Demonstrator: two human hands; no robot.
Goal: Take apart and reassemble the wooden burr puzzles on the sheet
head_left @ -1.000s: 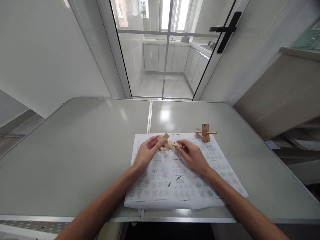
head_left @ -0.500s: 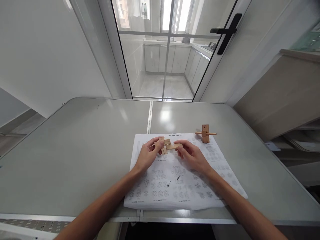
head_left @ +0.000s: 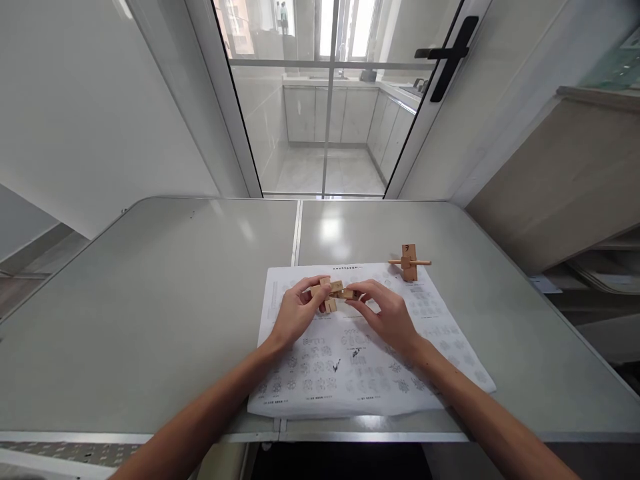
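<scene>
Over the printed sheet [head_left: 310, 353], my left hand [head_left: 299, 308] is closed on a cluster of interlocked wooden puzzle pieces [head_left: 330, 305], some with dark marks on them. Between the thumb and fingers of my right hand [head_left: 383, 310] is a single wooden puzzle piece [head_left: 349, 294]. Its left end meets the right side of the cluster; whether it sits in a slot I cannot make out. Fingers hide part of both. Another wooden assembly [head_left: 409, 263], crossed by a thin stick and marked with a figure, stands at the sheet's upper right edge.
The sheet carries rows of small diagrams and lies on a grey table [head_left: 150, 320] with a metal seam [head_left: 297, 233]. Beyond its far edge is a glass door with a black handle [head_left: 453, 59]. Wooden shelving [head_left: 545, 173] stands on the right.
My right hand has shifted slightly left and turned the single piece, bringing it closer against the cluster. My left hand keeps its hold. The view has tilted a little.
</scene>
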